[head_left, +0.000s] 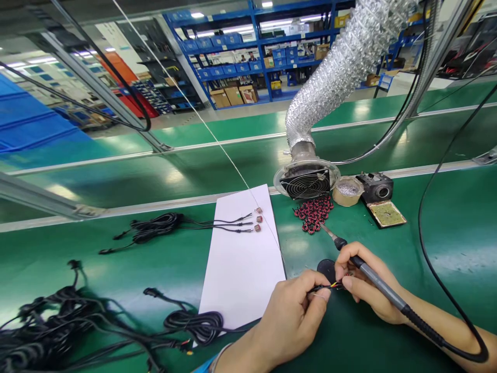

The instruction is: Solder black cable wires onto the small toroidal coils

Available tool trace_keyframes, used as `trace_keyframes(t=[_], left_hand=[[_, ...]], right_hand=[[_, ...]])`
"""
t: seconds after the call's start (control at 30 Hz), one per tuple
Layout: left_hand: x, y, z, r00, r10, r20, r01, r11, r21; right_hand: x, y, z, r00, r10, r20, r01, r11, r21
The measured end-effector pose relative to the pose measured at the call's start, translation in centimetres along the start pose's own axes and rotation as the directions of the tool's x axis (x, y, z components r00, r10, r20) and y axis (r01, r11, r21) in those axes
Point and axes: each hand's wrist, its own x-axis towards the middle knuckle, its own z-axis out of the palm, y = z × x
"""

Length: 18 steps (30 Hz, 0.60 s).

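Note:
My left hand [293, 311] is closed in a pinch on the end of a thin black cable [324, 286] with red and yellow wire tips, low in the middle of the head view. My right hand [367, 285] is closed round a black soldering iron [373, 277] held like a pen, its metal tip [325, 230] pointing up and left. The right fingertips also touch the cable's end, where both hands meet. A small black round pad [325, 268] lies just behind them. The iron's cord [446, 290] loops off to the right.
A white sheet [243, 269] carries three cables with small coils [258, 219]. Red-black coils [313, 212] are heaped before a fume fan [306, 181] on a silver duct. A tape roll [347, 190], iron stand [376, 187] and sponge tray [386, 214] sit right. Black cable bundles [155, 228] [58, 321] lie left.

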Motion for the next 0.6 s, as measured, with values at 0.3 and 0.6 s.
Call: trace_keyframes(t=[0.3, 0.6], left_hand=[[0.05, 0.24, 0.26, 0.998, 0.052, 0.02, -0.054, 0.993, 0.101], [0.06, 0.02, 0.34, 0.997, 0.08, 0.008, -0.08, 0.984, 0.157]], right_hand=[[0.14, -0.62, 0.01, 0.999, -0.036, -0.031, 0.027, 0.97, -0.241], [-0.11, -0.4, -0.15, 0.999, 0.018, 0.038, -0.006, 0.956, -0.294]])
